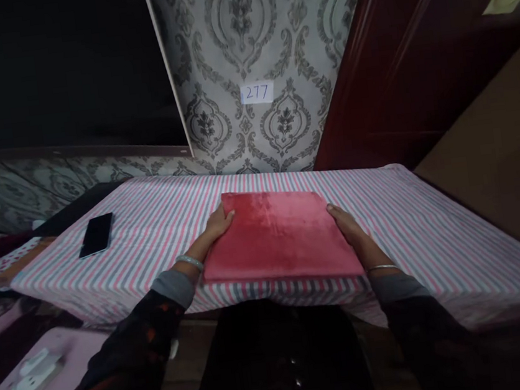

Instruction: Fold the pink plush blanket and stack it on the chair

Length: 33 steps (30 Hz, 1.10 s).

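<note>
The red cloth [277,240] is lying flat, in a neat slab, on the striped tabletop [154,251], its near edge running close to the tabletop's front edge. The left hand [217,222] is pressing against the cloth's left side toward the far corner, its thumb reaching over the top face. The right hand [348,225] is bracing the right side, its upper digits lying along the edge by the far corner. The fingers below are hiding, so whether either hand is closing underneath cannot be told.

For good handling, both hands should be working at matching heights and with even, light pressure; squeezing harder on one side would probably be skewing the slab or raising a ridge in the middle. The pile is showing darker and lighter patches, so smoothing outward with flat palms would likely be serving better than poking with fingertips. Keeping the near edge parallel to the tabletop's front and checking that the layers are lining up at the corners would be helping too.

Left of the cloth, well apart, a phone [97,235] is resting. Beyond the cloth, a paper label [257,92] reading 277 is sticking to the wall [242,40].
</note>
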Tool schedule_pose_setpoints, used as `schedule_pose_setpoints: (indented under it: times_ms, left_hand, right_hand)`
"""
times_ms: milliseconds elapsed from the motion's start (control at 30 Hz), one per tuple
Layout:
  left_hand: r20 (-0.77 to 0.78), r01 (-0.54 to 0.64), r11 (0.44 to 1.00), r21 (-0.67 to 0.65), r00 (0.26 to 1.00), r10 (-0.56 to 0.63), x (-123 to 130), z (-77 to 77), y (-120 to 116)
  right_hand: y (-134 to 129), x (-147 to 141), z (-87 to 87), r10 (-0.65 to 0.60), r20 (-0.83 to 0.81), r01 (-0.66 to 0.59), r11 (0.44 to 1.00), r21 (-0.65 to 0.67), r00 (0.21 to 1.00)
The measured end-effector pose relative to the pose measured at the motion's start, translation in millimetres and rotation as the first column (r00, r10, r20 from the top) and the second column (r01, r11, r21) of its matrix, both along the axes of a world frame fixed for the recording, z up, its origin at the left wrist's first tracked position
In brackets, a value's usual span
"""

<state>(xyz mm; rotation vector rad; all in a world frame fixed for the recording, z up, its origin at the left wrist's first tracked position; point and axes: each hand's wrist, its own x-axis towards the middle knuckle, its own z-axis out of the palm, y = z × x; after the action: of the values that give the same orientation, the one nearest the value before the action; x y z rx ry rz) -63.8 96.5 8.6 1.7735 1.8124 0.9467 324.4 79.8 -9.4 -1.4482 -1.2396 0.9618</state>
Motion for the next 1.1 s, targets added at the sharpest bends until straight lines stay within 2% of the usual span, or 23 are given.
schedule_pose_setpoints:
  times_ms: [100,200,333,400,467,567,633,733,800,833,967,1100]
  left_hand:
    - [-0.137,0.005,1.0,0.005,0.991,-0.005,1,-15.2,-6]
    - [-0.181,-0.07,0.997,-0.033,0.981,0.063,2,-13.6,-2]
    - [0.028,-0.141,0.988,-0.057,0.989,0.143,5,-4.3,9]
    - [0.164,-0.231,0.97,-0.078,0.957,0.241,8,-1.2,10]
    - [0.338,-0.256,0.957,-0.138,0.896,0.288,10,0.9,9]
    - [0.553,-0.097,0.968,-0.23,0.806,0.212,11,5.6,2]
    - [0.593,-0.007,0.968,-0.251,0.79,0.159,12,10.6,-2]
    - [0.612,0.006,0.991,-0.136,0.787,0.079,13,17.8,-6]
    - [0.594,-0.021,1.0,-0.009,0.804,0.022,13,19.5,-7]
    - [0.557,-0.038,0.999,0.014,0.83,0.024,12,18.9,-7]
    - [0.341,-0.108,0.987,-0.12,0.929,0.143,5,11.2,-7]
    - [0.202,-0.19,0.974,-0.123,0.956,0.212,-1,7.9,-1]
  right_hand:
    - [-2,5,-9.6,-0.013,-0.012,0.013,1.0,-0.028,1.0]
    - [0,6,-12.3,-0.019,-0.026,0.017,0.997,-0.069,0.999]
    - [3,5,-8.9,-0.038,-0.036,0.033,0.991,-0.128,0.999]
    - [4,3,-5.3,-0.029,-0.042,0.022,0.988,-0.156,0.999]
    - [4,0,-1.2,-0.013,-0.051,0.003,0.984,-0.179,0.999]
    - [3,-5,5.3,0.005,-0.067,-0.018,0.98,-0.198,0.998]
    - [3,-8,9.4,0.005,-0.075,-0.02,0.981,-0.194,0.997]
    - [2,-11,12.6,-0.008,-0.119,-0.006,0.994,-0.113,0.993]
    - [2,-10,10.9,-0.016,-0.152,0.015,1.0,-0.008,0.988]
    - [1,-8,8.7,-0.021,-0.139,0.025,0.999,0.026,0.99]
    - [-2,2,-4.3,-0.049,0.069,0.052,0.998,-0.043,0.996]
    - [-5,11,-10.9,-0.061,0.161,0.069,0.997,-0.045,0.985]
